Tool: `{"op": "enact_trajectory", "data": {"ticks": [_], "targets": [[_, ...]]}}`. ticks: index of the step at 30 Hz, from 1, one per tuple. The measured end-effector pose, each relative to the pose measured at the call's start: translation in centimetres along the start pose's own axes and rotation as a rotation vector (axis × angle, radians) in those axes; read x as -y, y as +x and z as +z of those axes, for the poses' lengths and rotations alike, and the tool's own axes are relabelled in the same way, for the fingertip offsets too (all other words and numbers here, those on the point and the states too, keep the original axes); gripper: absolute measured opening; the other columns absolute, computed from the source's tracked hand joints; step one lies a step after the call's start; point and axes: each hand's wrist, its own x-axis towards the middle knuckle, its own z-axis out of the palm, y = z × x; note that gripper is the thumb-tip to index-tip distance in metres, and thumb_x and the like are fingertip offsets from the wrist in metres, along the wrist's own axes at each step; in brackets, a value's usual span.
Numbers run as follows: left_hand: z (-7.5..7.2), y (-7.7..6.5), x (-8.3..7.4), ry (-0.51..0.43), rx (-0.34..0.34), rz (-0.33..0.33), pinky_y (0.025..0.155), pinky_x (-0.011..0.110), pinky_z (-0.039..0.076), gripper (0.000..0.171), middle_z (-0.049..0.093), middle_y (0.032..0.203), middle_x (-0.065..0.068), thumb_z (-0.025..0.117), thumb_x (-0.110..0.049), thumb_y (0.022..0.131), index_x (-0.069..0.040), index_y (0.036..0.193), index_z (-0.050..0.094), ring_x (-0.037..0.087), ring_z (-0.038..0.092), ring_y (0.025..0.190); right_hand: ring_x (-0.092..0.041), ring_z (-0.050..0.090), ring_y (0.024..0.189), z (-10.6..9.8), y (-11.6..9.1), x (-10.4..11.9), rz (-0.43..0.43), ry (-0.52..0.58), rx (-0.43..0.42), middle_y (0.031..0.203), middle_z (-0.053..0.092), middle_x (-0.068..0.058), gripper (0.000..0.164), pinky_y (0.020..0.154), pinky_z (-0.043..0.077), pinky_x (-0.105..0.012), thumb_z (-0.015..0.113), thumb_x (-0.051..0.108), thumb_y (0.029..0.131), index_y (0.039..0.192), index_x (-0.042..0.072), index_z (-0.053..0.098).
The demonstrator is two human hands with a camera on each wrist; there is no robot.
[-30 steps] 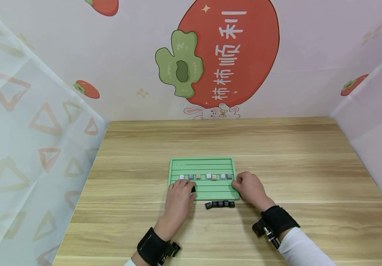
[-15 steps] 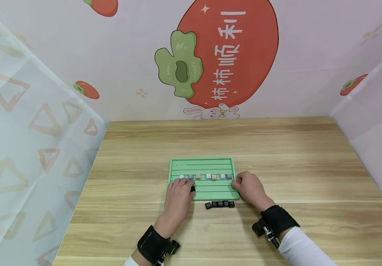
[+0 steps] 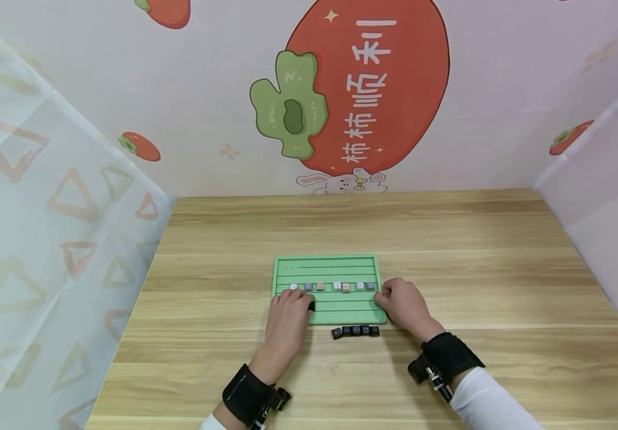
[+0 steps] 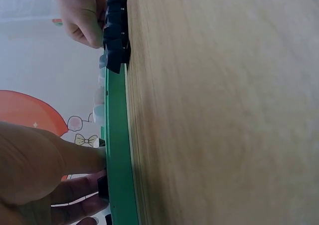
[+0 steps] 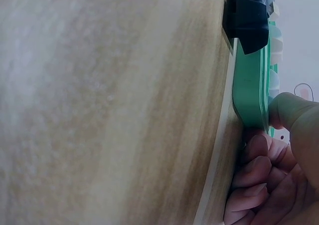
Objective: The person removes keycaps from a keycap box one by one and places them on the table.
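Observation:
A green grooved board [image 3: 341, 316] lies on the table, with several white, grey and tan keycaps [image 3: 346, 288] in a row across one groove. On its lower left part my left hand [image 3: 287, 322] pinches a black keycap [image 3: 311, 306] between thumb and fingers; the left wrist view shows this black keycap [image 4: 103, 186] at the board surface, and the fingers hide part of it. My right hand [image 3: 408, 306] grips the board's right edge. In the right wrist view the thumb [image 5: 286, 110] presses on top near the corner, and the other fingers curl beside and below the edge.
Several black keycaps [image 3: 356, 330] stand in a row on the wooden table [image 3: 448, 239], just in front of the board's near edge. A printed backdrop [image 3: 206, 107] rises behind the table, and pale sheets [image 3: 13, 197] hang at both sides.
My left hand has shifted slightly left along the board with the black keycap. The right hand keeps its grip on the edge, and the loose black keycaps stay in place.

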Motion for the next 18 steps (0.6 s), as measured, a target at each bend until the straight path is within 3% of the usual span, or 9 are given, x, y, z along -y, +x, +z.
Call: {"op": "enact_trajectory", "data": {"ticks": [18], "targets": [[-0.18,0.03,-0.35,-0.012,-0.061,0.036,0.072,0.033,0.044,0.020,0.068,0.100,0.000,0.073,-0.016,0.078,-0.015,0.098,0.072,0.021,0.058,0.094,-0.014,0.036,0.046,0.09,0.07,-0.08,0.004,-0.005,0.000,0.048,0.033,0.004,0.029,0.050,0.028,-0.027,0.059,0.014,0.078,0.053,0.010,0.043]]}}
